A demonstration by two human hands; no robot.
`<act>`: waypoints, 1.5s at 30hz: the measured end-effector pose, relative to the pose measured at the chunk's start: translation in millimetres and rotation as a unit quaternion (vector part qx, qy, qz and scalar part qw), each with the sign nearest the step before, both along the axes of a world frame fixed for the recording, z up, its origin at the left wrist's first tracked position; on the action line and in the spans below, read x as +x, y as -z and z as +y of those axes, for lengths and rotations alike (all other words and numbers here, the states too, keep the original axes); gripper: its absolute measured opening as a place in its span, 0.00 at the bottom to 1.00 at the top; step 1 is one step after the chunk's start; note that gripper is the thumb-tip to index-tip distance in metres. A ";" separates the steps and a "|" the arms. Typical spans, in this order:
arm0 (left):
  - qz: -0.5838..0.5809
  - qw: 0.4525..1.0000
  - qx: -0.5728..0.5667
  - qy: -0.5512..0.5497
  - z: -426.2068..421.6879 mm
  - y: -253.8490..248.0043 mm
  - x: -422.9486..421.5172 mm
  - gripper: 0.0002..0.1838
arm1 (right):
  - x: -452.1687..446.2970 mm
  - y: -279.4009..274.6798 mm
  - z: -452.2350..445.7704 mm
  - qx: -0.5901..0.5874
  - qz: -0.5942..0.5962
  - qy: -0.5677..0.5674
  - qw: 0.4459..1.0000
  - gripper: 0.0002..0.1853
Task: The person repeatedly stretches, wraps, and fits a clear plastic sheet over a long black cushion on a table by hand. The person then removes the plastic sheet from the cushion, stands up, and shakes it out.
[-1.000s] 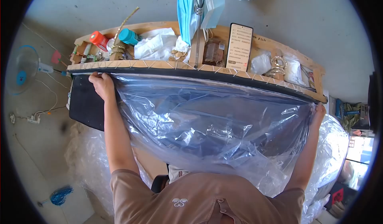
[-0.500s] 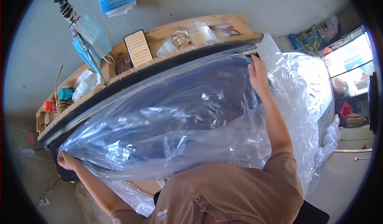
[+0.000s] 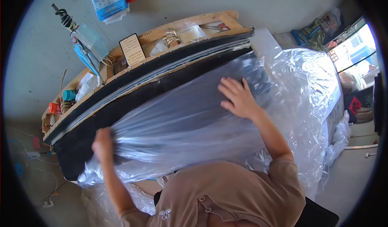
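Note:
Clear plastic film [image 3: 190, 126] lies in stretched folds over a black surface [image 3: 91, 138], whose left part and back strip are uncovered. My left hand [image 3: 103, 145], blurred by motion, is closed on the film's gathered left side, where folds fan out to the right. My right hand [image 3: 238, 97] lies flat on the film with its fingers spread. Behind the black surface runs a long strip with a pale metallic-looking edge [image 3: 147, 78], beside a curved wooden tray [image 3: 159, 29].
In the tray are an orange-capped bottle [image 3: 54, 108], a teal-lidded container [image 3: 69, 95] and a gold-coloured coil [image 3: 171, 38]. A phone [image 3: 132, 49] stands there. Blue masks [image 3: 89, 43] hang above it. More crumpled film [image 3: 303, 89] is heaped at the right.
My left hand has moved inward from the left corner, drawing the film. My right hand has left the back edge and come nearer me. The film has pulled away from the back strip.

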State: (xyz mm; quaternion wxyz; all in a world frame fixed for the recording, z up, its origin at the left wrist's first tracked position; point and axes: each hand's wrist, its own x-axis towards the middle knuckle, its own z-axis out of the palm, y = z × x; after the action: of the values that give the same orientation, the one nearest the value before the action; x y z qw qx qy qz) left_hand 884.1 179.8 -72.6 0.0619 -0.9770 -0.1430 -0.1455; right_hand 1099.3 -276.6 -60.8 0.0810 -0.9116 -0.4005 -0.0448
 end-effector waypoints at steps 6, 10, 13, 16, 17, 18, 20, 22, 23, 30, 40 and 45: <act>-0.080 0.977 -0.092 -0.172 74.5 -10.6 -69.0 0.13 | 30.1 25.7 -12.9 0.074 -0.133 0.225 0.962 0.19; -0.068 0.995 -0.003 0.070 -31.8 -36.1 -12.4 0.10 | 68.8 18.6 -13.7 0.091 -0.116 0.259 0.955 0.18; -0.119 0.981 -0.152 0.017 -25.4 -3.7 -23.5 0.05 | 70.4 39.6 -16.8 0.030 -0.125 0.215 0.968 0.25; -0.167 0.969 -0.178 -0.047 -6.6 1.8 -60.9 0.06 | 33.0 39.4 -9.5 -0.003 -0.076 0.172 0.982 0.29; -0.148 0.971 -0.180 -0.056 -6.1 -6.2 -69.3 0.06 | 31.3 37.7 -5.6 0.010 -0.070 0.190 0.979 0.29; -0.125 0.973 -0.183 -0.066 -7.7 -13.1 -75.1 0.06 | 29.6 36.5 -2.6 0.023 -0.061 0.208 0.976 0.29; -0.105 0.976 -0.184 -0.055 -1.8 -14.3 -82.3 0.05 | 56.4 34.7 1.0 0.104 -0.068 0.242 0.962 0.19; -0.116 0.966 -0.222 -0.058 4.0 -16.8 -81.7 0.05 | 85.0 34.0 8.8 0.178 -0.130 0.279 0.935 0.08; -0.121 0.966 -0.219 -0.064 10.7 -10.9 -88.0 0.06 | 89.3 30.3 10.2 0.183 -0.133 0.280 0.933 0.08; -0.305 0.864 -0.339 -0.214 25.1 28.1 -79.0 0.09 | 102.5 21.9 25.7 0.439 0.034 0.322 0.838 0.04; -0.237 0.876 -0.171 -0.383 67.7 17.5 53.9 0.17 | 167.0 49.4 46.5 0.279 -0.107 0.410 0.861 0.10; -0.304 0.868 -0.218 -0.327 72.5 19.4 56.5 0.16 | 182.1 32.5 20.5 0.543 0.182 0.384 0.724 0.28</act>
State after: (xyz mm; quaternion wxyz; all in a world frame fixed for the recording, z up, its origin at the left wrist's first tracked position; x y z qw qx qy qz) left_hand 940.6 252.3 -92.0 -0.1549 -0.7706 -0.4941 -0.3716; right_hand 1281.4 -256.2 -93.2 0.6091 -0.7784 0.0990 -0.1151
